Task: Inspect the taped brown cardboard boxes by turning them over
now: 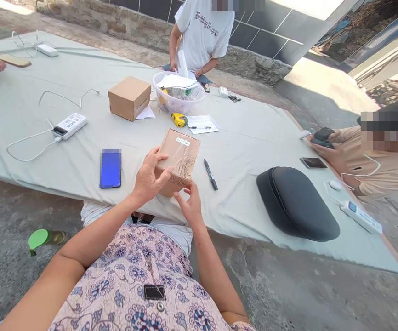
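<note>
A small brown cardboard box (180, 158), taped over with clear tape, is tilted up above the near edge of the cloth-covered table (30, 110). My left hand (149, 177) grips its left side, thumb on the front face. My right hand (189, 204) pinches the box's lower front corner with its fingertips. A black marker (210, 174) lies just right of the box. A blue-screened phone (110, 168) lies to the left of my hands.
A second cardboard box (129, 97), a clear bowl of papers (178, 92), a yellow tape measure (179, 120) and a power bank (70, 125) with cables sit farther back. A black case (295, 202) lies right. One person stands across; another sits right with phones. A green-capped bottle (43, 238) lies on the ground.
</note>
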Motion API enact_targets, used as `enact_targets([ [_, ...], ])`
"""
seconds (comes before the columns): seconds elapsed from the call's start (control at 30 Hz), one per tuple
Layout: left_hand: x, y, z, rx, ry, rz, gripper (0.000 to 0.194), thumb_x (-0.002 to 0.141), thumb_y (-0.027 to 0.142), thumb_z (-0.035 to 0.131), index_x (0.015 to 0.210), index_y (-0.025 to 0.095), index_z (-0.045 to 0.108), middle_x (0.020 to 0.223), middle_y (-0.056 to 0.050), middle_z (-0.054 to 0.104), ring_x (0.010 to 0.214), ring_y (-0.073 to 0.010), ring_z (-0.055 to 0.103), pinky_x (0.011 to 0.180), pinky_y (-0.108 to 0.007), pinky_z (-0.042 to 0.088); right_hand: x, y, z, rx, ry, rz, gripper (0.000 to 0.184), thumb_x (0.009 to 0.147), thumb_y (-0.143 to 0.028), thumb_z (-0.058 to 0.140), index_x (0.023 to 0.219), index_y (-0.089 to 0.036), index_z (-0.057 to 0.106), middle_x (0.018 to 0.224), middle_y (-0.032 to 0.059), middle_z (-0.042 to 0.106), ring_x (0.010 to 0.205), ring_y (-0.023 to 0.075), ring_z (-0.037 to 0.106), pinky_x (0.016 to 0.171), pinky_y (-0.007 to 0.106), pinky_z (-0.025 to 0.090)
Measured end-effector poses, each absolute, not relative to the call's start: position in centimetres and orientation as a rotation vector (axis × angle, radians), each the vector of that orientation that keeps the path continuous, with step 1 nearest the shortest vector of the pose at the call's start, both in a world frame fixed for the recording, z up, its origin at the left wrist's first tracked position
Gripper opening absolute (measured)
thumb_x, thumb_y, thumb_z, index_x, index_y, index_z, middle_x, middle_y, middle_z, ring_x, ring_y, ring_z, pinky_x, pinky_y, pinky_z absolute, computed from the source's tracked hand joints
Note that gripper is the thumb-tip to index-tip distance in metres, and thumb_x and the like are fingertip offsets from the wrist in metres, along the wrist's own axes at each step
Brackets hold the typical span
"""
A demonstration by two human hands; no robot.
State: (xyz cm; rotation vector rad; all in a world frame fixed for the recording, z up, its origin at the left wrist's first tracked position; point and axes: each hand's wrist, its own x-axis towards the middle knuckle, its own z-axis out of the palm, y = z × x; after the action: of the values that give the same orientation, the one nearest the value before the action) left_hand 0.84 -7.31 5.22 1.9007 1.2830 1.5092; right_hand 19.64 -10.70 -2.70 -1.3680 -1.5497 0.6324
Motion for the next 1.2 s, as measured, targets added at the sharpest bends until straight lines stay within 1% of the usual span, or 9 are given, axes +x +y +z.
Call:
enact_targets([
  [0.03, 0.8, -7.3, 5.1, 1.913, 1.286, 1.513, 0.031, 0.095, 0.04, 0.056, 0.12, 0.022, 0.056, 0.142, -0.015, 0.06, 0.142, -0.0269, 0.052, 0.113, -0.045, 0.047, 19.8, -10.7, -3.9, -1.452, -1.628, 0.564, 0.064, 0.086, -0.062, 0.064, 0.134, -0.021, 0.054, 0.124, 0.0143, 0.065, 0.111, 0.0284, 0.062, 0.095, 0.047, 0.052],
  [0.1, 0.6, -7.4, 4.9, 1.933, 1.29, 1.527, 0.031, 0.096, 0.04, 0.056, 0.121, 0.022, 0.056, 0.142, -0.015, 0.06, 0.141, -0.0269, 0.053, 0.112, -0.045, 0.048, 19.9, -10.8, -6.0, -1.593, -1.743, 0.41, 0.06, 0.089, -0.062, 0.058, 0.132, -0.019, 0.057, 0.122, 0.0165, 0.067, 0.114, 0.0324, 0.06, 0.097, 0.052, 0.05],
  [0.2, 0.4, -7.6, 4.8, 1.969, 1.273, 1.543, 0.03, 0.097, 0.04, 0.055, 0.121, 0.022, 0.056, 0.14, -0.015, 0.061, 0.141, -0.0269, 0.053, 0.112, -0.045, 0.048, 19.6, -11.0, -8.2, -1.692, -1.841, 0.211, 0.047, 0.095, -0.054, 0.052, 0.126, -0.02, 0.062, 0.124, 0.017, 0.067, 0.117, 0.0331, 0.059, 0.097, 0.051, 0.048],
  [0.3, 0.2, -7.6, 4.8, 1.996, 1.251, 1.556, 0.03, 0.097, 0.039, 0.055, 0.122, 0.022, 0.056, 0.14, -0.015, 0.061, 0.142, -0.0269, 0.052, 0.112, -0.046, 0.048, 19.3, -11.4, -9.0, -1.717, -1.866, 0.089, 0.039, 0.097, -0.048, 0.05, 0.12, -0.021, 0.066, 0.127, 0.0164, 0.064, 0.118, 0.032, 0.057, 0.096, 0.049, 0.047],
  [0.4, 0.1, -7.6, 4.7, 1.996, 1.25, 1.565, 0.03, 0.097, 0.038, 0.055, 0.123, 0.022, 0.056, 0.141, -0.015, 0.06, 0.142, -0.027, 0.052, 0.113, -0.046, 0.047, 19.2, -11.6, -8.9, -1.71, -1.894, 0.061, 0.036, 0.098, -0.045, 0.052, 0.121, -0.021, 0.066, 0.129, 0.0157, 0.063, 0.12, 0.0311, 0.056, 0.097, 0.047, 0.046],
  [0.53, 0.1, -7.6, 4.6, 1.996, 1.251, 1.582, 0.03, 0.097, 0.038, 0.055, 0.123, 0.022, 0.056, 0.139, -0.015, 0.061, 0.143, -0.0273, 0.051, 0.113, -0.047, 0.047, 18.8, -11.8, -8.5, -1.744, -1.919, 0.027, 0.038, 0.097, -0.042, 0.053, 0.126, -0.02, 0.063, 0.132, 0.0161, 0.061, 0.123, 0.0315, 0.053, 0.099, 0.046, 0.044],
  [0.7, -0.2, -7.7, 4.5, 2.006, 1.252, 1.592, 0.031, 0.097, 0.04, 0.055, 0.123, 0.022, 0.056, 0.138, -0.016, 0.061, 0.143, -0.0279, 0.051, 0.112, -0.047, 0.047, 18.4, -11.9, -8.3, -1.761, -1.926, 0.014, 0.039, 0.097, -0.04, 0.055, 0.13, -0.02, 0.061, 0.132, 0.0159, 0.062, 0.125, 0.0311, 0.053, 0.102, 0.046, 0.042],
  [0.83, -0.5, -8.0, 4.5, 2.002, 1.254, 1.566, 0.031, 0.097, 0.04, 0.054, 0.123, 0.022, 0.055, 0.131, -0.013, 0.064, 0.142, -0.0278, 0.051, 0.112, -0.047, 0.047, 18.2, -11.8, -8.1, -1.766, -1.921, 0.03, 0.039, 0.096, -0.039, 0.058, 0.129, -0.019, 0.061, 0.134, 0.0155, 0.062, 0.127, 0.0311, 0.052, 0.102, 0.045, 0.042],
  [1.2, -1.1, -8.6, 4.2, 2.041, 1.244, 1.61, 0.034, 0.097, 0.042, 0.054, 0.126, 0.023, 0.055, 0.134, -0.014, 0.062, 0.139, -0.0283, 0.053, 0.111, -0.046, 0.048, 17.8, -11.5, -7.8, -1.75, -1.895, 0.037, 0.036, 0.094, -0.036, 0.058, 0.125, -0.02, 0.063, 0.132, 0.015, 0.063, 0.125, 0.0319, 0.053, 0.101, 0.046, 0.043],
])
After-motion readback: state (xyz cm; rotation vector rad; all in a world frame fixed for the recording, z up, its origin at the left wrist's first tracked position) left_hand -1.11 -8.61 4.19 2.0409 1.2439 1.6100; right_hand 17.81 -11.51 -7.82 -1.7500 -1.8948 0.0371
